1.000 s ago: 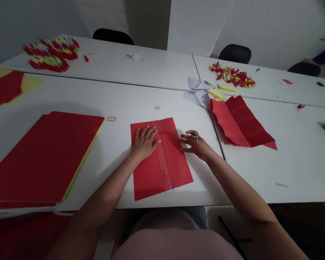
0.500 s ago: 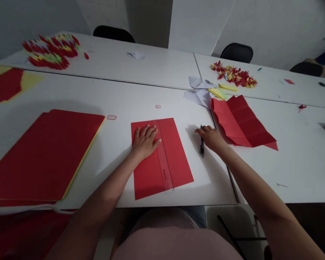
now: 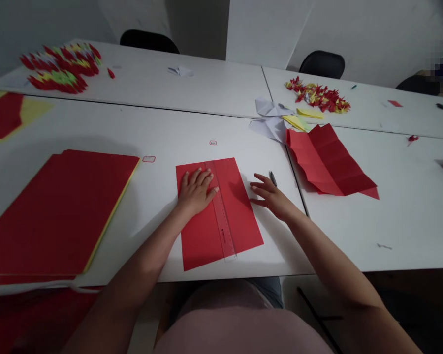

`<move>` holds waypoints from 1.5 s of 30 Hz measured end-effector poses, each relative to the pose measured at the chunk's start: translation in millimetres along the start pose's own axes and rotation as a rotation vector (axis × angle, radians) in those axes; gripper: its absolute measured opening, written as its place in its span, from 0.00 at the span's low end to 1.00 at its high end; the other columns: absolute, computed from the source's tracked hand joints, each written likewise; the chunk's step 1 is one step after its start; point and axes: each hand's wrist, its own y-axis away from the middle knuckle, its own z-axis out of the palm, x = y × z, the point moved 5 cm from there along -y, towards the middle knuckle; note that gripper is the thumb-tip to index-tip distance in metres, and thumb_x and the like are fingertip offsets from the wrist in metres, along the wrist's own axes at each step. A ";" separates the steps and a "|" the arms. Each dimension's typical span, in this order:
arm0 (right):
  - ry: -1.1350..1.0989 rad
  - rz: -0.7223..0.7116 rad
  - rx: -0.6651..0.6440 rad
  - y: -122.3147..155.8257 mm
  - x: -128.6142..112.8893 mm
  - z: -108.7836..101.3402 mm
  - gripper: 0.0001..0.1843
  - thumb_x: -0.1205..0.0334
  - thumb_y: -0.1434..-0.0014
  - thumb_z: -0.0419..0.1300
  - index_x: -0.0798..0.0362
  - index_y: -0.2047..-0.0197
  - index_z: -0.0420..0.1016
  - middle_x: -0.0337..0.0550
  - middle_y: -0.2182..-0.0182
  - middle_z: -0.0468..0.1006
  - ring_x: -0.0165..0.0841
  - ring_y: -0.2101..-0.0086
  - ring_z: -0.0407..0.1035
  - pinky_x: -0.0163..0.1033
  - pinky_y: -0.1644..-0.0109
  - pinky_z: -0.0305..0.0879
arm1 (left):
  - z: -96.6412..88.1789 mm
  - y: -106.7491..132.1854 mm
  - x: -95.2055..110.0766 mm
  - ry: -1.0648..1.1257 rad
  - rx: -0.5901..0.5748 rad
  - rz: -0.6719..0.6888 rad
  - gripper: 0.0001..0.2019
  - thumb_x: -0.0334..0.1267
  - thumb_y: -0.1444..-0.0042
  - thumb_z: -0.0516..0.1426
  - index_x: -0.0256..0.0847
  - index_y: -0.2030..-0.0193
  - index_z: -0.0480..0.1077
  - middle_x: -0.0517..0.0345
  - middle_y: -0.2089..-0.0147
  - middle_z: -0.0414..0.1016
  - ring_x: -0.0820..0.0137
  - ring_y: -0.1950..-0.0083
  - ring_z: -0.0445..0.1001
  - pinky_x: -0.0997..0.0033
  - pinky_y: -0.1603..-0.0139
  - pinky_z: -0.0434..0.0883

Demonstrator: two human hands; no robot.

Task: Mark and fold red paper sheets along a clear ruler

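Flat on the table lies a red sheet of paper (image 3: 243,216) with a clear ruler (image 3: 226,231) laid lengthwise across it. My left hand (image 3: 197,193) rests on the sheet with spread fingers, its thumb and fingertips on or against the ruler. Just right of the sheet is my right hand (image 3: 271,196), fingers apart and holding nothing. A dark pen (image 3: 272,178) lies on the table behind that hand; its lower part is hidden by the hand.
A stack of red paper (image 3: 62,211) lies at left. To the right is a creased red sheet (image 3: 330,162), beside white folded papers (image 3: 269,123). Small folded paper pieces form piles at far left (image 3: 61,69) and far right (image 3: 319,96). Black chairs (image 3: 323,65) stand behind.
My right hand has let go of the pen, leaving it on the table, and has moved left toward the red sheet with fingers opened. My left hand stays in place on the sheet.
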 end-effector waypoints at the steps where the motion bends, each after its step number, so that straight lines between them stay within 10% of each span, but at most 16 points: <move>1: -0.079 0.039 0.010 0.5 -1.3 1.0 0.33 0.52 0.41 0.62 0.41 0.34 0.58 0.51 0.40 0.66 0.42 0.40 0.64 0.56 0.43 0.72 | 0.4 -0.2 -0.1 -0.002 0.003 0.004 0.29 0.53 0.32 0.42 0.44 0.29 0.59 0.55 0.26 0.55 0.57 0.24 0.45 0.45 0.25 0.37; 19: -0.315 0.294 -0.024 -11.2 -16.2 13.0 0.26 0.60 0.37 0.60 0.47 0.38 0.59 0.47 0.55 0.80 0.35 0.57 0.76 0.42 0.53 0.72 | 1.4 -0.8 0.2 -0.033 -0.008 -0.001 0.30 0.53 0.31 0.41 0.40 0.29 0.58 0.55 0.26 0.55 0.58 0.23 0.44 0.46 0.25 0.36; 32: -0.465 0.190 -0.135 -14.4 -9.7 18.8 0.27 0.73 0.42 0.58 0.50 0.41 0.61 0.50 0.53 0.79 0.34 0.58 0.78 0.43 0.49 0.77 | 0.5 0.2 0.6 -0.050 -0.002 0.012 0.29 0.52 0.31 0.41 0.39 0.29 0.58 0.55 0.25 0.55 0.57 0.24 0.45 0.45 0.25 0.38; 37: 0.069 -0.171 -0.264 -27.8 -8.6 39.6 0.18 0.71 0.40 0.54 0.50 0.48 0.73 0.46 0.54 0.80 0.35 0.57 0.76 0.47 0.46 0.73 | 2.5 0.7 -1.0 -0.055 0.025 0.019 0.29 0.51 0.31 0.41 0.39 0.30 0.59 0.54 0.26 0.56 0.57 0.24 0.46 0.45 0.25 0.38; 41: 0.744 -0.608 -0.049 -35.0 -21.8 47.6 0.19 0.68 0.37 0.54 0.50 0.44 0.75 0.50 0.42 0.74 0.46 0.39 0.62 0.56 0.34 0.58 | 2.9 1.1 -1.7 -0.044 0.045 0.021 0.29 0.52 0.31 0.41 0.40 0.31 0.60 0.55 0.26 0.57 0.57 0.24 0.46 0.45 0.25 0.37; 45: 1.083 -0.664 0.005 -40.5 -21.2 59.3 0.26 0.63 0.34 0.52 0.45 0.33 0.66 0.44 0.33 0.63 0.44 0.30 0.44 0.55 0.29 0.46 | 3.1 1.3 -1.6 -0.033 0.049 0.017 0.29 0.52 0.31 0.42 0.41 0.31 0.61 0.55 0.27 0.57 0.57 0.24 0.46 0.45 0.25 0.37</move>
